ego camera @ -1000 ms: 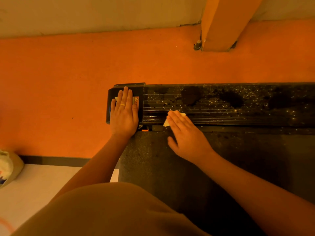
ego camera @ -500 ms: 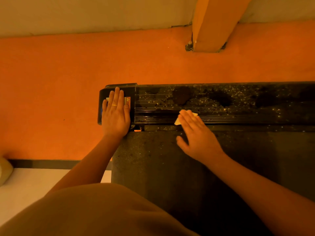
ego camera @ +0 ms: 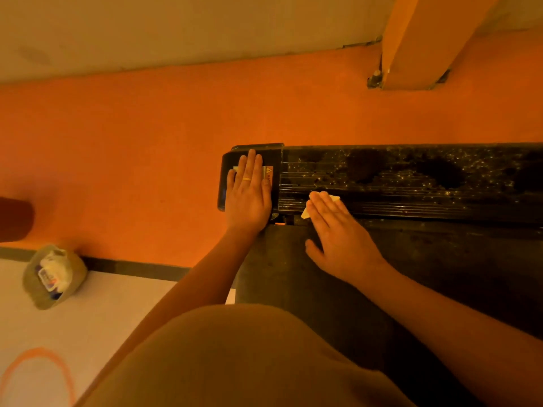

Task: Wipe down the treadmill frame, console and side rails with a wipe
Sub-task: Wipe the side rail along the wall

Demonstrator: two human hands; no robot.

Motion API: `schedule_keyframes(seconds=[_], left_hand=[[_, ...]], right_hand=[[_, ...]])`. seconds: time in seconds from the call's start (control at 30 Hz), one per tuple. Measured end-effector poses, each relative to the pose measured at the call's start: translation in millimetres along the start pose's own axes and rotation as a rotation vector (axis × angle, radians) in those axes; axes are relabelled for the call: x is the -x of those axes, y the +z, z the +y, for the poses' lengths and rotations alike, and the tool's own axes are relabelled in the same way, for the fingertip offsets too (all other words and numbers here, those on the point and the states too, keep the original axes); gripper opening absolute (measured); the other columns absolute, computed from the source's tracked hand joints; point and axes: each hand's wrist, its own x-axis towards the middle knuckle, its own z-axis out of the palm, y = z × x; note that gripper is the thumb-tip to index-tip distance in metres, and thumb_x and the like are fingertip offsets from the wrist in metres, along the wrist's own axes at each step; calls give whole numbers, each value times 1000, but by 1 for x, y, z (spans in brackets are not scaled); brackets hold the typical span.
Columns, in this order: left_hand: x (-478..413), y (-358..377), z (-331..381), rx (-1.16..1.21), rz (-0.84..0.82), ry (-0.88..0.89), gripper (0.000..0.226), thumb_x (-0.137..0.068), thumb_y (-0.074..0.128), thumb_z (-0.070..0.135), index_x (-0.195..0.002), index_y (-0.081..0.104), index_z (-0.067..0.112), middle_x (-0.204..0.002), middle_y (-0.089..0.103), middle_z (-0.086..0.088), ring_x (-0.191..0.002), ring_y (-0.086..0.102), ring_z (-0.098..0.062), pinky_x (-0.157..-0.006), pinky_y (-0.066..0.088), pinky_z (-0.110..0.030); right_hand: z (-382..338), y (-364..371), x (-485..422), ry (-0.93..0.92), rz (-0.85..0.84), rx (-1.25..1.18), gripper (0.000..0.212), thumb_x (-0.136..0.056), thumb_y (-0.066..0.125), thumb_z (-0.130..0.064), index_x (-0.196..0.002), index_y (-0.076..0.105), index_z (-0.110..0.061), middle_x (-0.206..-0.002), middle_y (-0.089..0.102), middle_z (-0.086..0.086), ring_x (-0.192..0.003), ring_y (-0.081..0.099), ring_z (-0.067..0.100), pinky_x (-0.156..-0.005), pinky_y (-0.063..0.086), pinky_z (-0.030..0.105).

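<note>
Head view: our left hand (ego camera: pixel 248 198) rests flat on the end cap (ego camera: pixel 266 155); right hand (ego camera: pixel 338 242) presses wipe (ego camera: pixel 335 198) flat against side rail (ego camera: pixel 411 183).

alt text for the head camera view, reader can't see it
Seen from above, a right hand presses a pale wipe flat on a dusty black treadmill side rail, while the left hand rests flat on the rail's end cap. Orange floor lies beyond.
</note>
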Motion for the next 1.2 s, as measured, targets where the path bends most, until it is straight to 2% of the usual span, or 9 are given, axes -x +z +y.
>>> schedule_keyframes(seconds=[0.07,0.17,0.37,0.47,0.7,0.83,0.97,1.1,1.2], left_hand=[[1,1,0,-7,-6,4,60,-106,17,39,-158,25,10,-166,19,-7,-155,10,-22,-125,9,-46],[-1,3,-2,-26,0,2,59,-107,19,39,-159,24,10,-166,18,-7,-155,9,-21,-125,9,-46],[0,3,-1,-21,16,1,58,-107,18,39,-159,23,11,-167,18,-7,-155,8,-22,-125,6,-44],[0,2,0,-14,12,-8,58,-108,18,39,-159,23,12,-167,18,-7,-155,8,-22,-126,5,-43],[1,1,1,-11,16,-4,59,-107,17,40,-159,23,12,-167,18,-7,-155,9,-22,-126,7,-45],[0,1,1,-11,16,-5,58,-108,19,37,-159,23,11,-167,17,-8,-155,9,-23,-125,5,-44],[1,2,-1,-17,17,-4,58,-107,18,37,-159,24,10,-167,17,-8,-155,10,-23,-125,5,-43],[0,2,2,-10,26,-12,60,-106,16,38,-159,25,11,-166,18,-7,-155,10,-22,-125,6,-44],[1,2,3,-7,24,-12,59,-106,17,37,-159,23,11,-167,17,-6,-155,9,-22,-126,6,-44]], right_hand=[[-19,0,-19,-25,-26,-29,77,-99,37,-46,-159,4,-10,-167,-5,9,-153,-9,21,-124,-4,38],[-33,-4,-41,-38,-33,-23,80,-99,40,-44,-159,1,-11,-167,-7,8,-153,-10,21,-126,-2,40],[7,-8,-16,-43,-49,-13,79,-100,39,-47,-159,-1,-16,-166,-10,3,-152,-13,17,-123,-5,36],[27,-11,5,16,-60,18,78,-100,38,-49,-159,-1,-16,-166,-9,3,-152,-13,16,-126,0,40],[-6,-14,-26,24,-69,-32,79,-101,35,-52,-159,0,-14,-166,-10,7,-153,-12,19,-125,-2,39],[27,-20,-1,-7,-82,-1,80,-100,36,-51,-159,-3,-15,-166,-11,4,-152,-13,17,-124,-4,37],[65,-28,31,67,-103,37,82,-98,35,-56,-159,-5,-17,-166,-14,1,-152,-15,16,-126,4,41],[47,-26,20,81,-76,16,84,-99,30,-61,-158,-5,-14,-165,-15,4,-152,-16,18,-123,-8,36],[45,-21,14,61,-62,23,83,-99,30,-60,-159,-3,-14,-166,-12,4,-152,-16,17,-121,-11,33]])
